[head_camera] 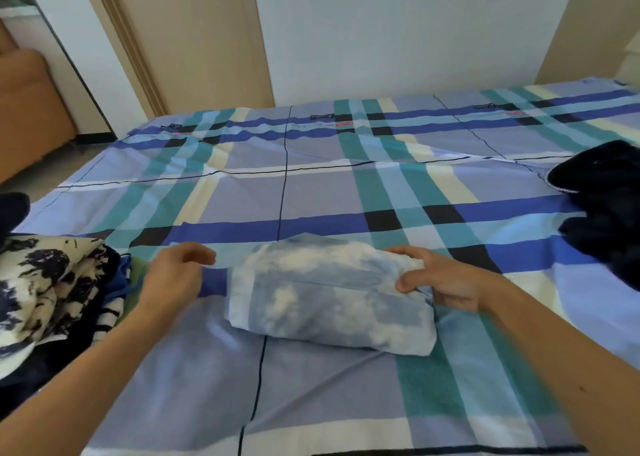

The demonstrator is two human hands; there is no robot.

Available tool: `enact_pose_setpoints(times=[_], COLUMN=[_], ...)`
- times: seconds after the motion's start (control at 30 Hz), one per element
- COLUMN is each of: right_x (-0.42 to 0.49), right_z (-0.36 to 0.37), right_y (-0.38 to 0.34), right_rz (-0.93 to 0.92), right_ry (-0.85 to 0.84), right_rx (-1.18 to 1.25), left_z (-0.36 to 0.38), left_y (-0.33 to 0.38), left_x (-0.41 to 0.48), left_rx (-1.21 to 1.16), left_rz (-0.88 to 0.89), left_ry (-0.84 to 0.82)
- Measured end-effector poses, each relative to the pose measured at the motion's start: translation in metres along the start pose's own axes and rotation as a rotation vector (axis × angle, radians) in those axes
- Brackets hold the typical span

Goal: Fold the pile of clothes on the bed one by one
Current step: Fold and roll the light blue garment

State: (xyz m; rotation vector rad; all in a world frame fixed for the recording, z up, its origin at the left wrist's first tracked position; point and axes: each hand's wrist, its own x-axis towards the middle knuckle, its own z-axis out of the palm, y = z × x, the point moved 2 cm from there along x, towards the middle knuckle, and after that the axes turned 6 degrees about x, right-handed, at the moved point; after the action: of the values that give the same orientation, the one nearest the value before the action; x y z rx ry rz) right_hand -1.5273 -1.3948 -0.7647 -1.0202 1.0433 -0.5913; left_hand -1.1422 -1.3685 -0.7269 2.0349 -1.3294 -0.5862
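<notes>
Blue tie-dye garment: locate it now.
Head view, centre: the blue tie-dye garment lies on the plaid bedsheet, left hand beside it, right hand holding its right end.

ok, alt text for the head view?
Two bare hands hold a folded blue-and-white garment on a plaid bed: the right hand grips its right end, the left hand pinches its left edge. At left lie patterned clothes, at right dark clothes.

An orange-brown armchair (31, 109) stands on the floor far left, near a beige door frame (133, 47).
</notes>
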Motion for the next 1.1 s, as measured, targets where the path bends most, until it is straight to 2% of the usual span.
enact_pose_setpoints(times=[0.03, 0.07, 0.13, 0.17, 0.23, 0.27, 0.3, 0.37, 0.43, 0.47, 0.5, 0.57, 0.63, 0.73, 0.83, 0.97, 1.1], right_x=[-0.001, -0.003, -0.007, -0.009, -0.015, -0.018, -0.022, -0.028, -0.031, -0.029, -0.025, -0.013, -0.003, 0.001, -0.010, -0.033, -0.047], right_z=[0.000, 0.002, 0.007, 0.009, 0.016, 0.022, 0.030, 0.052, 0.076, 0.086, 0.091, 0.093, 0.088, 0.074, 0.053, 0.042, 0.043], right_y=[-0.004, -0.010, -0.020, -0.026, -0.035, -0.040, -0.043, -0.042, -0.030, -0.023, -0.014, 0.008, 0.027, 0.041, 0.045, 0.036, 0.026], right_rz=[0.022, 0.044, 0.084, 0.099, 0.135, 0.122, 0.064, -0.213, -0.552, -0.608, -0.587, -0.430, -0.340, -0.251, -0.128, 0.002, -0.011], right_ry=[0.002, 0.001, 0.030, 0.059, 0.129, 0.184, 0.254, 0.424, 0.510, 0.501, 0.477, 0.441, 0.487, 0.559, 0.580, 0.582, 0.541], right_rx=[-0.039, -0.096, -0.285, -0.417, -0.700, -0.832, -0.954, -1.123, -1.115, -1.099, -1.101, -1.193, -1.314, -1.343, -1.125, -0.882, -0.611], left_z=[-0.008, -0.010, 0.007, 0.023, 0.062, 0.079, 0.093, 0.112, 0.119, 0.119, 0.119, 0.118, 0.121, 0.124, 0.112, 0.094, 0.086], left_y=[0.010, 0.023, 0.048, 0.059, 0.067, 0.066, 0.064, 0.059, 0.059, 0.059, 0.059, 0.056, 0.049, 0.031, 0.010, 0.012, 0.023], left_x=[0.000, -0.008, -0.027, -0.036, -0.043, -0.041, -0.038, -0.035, -0.035, -0.036, -0.037, -0.042, -0.047, -0.039, -0.019, -0.013, -0.011], left_rx=[0.029, 0.002, -0.028, 0.039, 0.243, 0.321, 0.368, 0.392, 0.401, 0.411, 0.421, 0.433, 0.490, 0.549, 0.439, 0.422, 0.136], left_rz=[0.134, 0.283, 0.598, 0.739, 0.918, 0.941, 0.930, 0.894, 0.905, 0.913, 0.918, 0.908, 0.876, 0.712, 0.431, 0.223, -0.043], left_ry=[0.115, 0.161, 0.056, -0.030, -0.187, -0.236, -0.272, -0.307, -0.283, -0.262, -0.239, -0.219, -0.220, -0.287, -0.336, -0.260, -0.431])
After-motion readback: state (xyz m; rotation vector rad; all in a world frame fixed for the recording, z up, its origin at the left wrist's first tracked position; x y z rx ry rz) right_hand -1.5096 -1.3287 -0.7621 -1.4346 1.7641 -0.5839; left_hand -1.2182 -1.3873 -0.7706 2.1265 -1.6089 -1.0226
